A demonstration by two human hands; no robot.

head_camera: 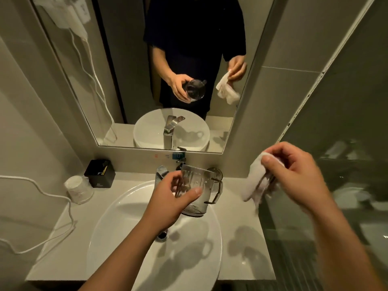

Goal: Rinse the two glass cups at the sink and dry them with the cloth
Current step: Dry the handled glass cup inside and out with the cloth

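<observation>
My left hand (173,198) grips a clear glass cup with a handle (201,187), held tilted over the back of the white sink basin (117,223); the handle points right. A second glass cup (215,172) stands behind it on the counter, mostly hidden. My right hand (298,175) pinches a crumpled white cloth (255,181), raised to the right of the cup and apart from it, above the counter's right edge.
The chrome tap (161,174) stands behind the basin, with no water visibly running. A black box (100,174) and a wrapped stack of paper cups (78,189) sit on the counter (245,257) at left. A white cord (52,194) trails there. A mirror (130,70) hangs ahead, a glass partition (346,143) at right.
</observation>
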